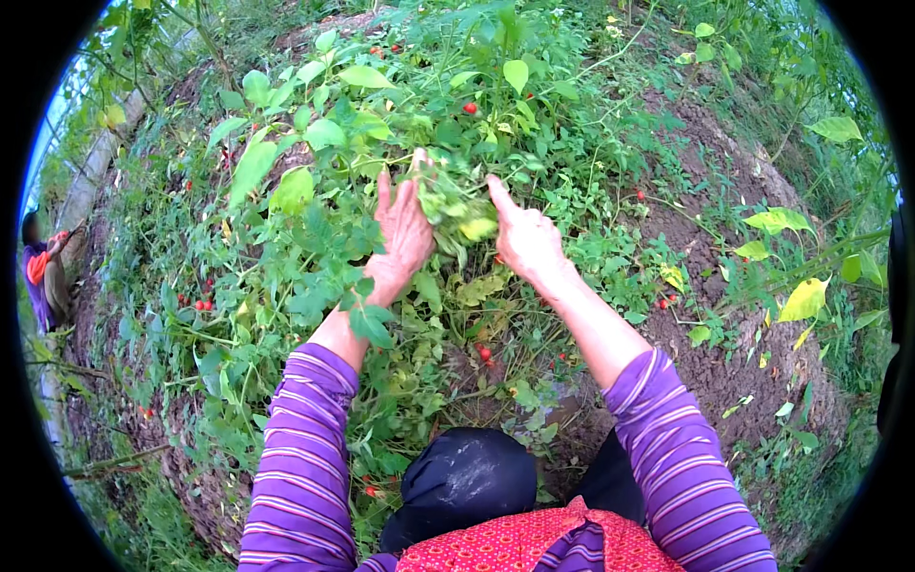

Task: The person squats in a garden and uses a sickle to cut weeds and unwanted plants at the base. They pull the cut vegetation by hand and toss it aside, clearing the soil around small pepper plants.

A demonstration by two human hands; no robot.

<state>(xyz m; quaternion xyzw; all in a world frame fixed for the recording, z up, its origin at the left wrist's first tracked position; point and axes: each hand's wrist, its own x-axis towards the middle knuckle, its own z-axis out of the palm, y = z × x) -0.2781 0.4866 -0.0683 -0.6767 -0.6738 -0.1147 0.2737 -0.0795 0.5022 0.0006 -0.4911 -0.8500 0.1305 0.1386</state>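
Both my hands reach into low green tomato plants in front of me. My left hand (404,225), fingers spread, lies against the left side of a blurred bunch of leafy stems (457,204). On the bunch's right side is my right hand (525,236), its index finger stretched out and the other fingers curled; whether it grips a stem cannot be told. A small red tomato (470,108) hangs above the hands. Between my forearms another red tomato (485,354) lies low among yellowing leaves and dry stems.
Brown soil (715,286) shows on the right. Broad-leaved plants (325,134) stand at upper left, more red tomatoes (204,305) at left. My dark-clad knee (468,468) is at the bottom. A person (46,275) in purple sits at the far left edge, near a pale long border (93,164).
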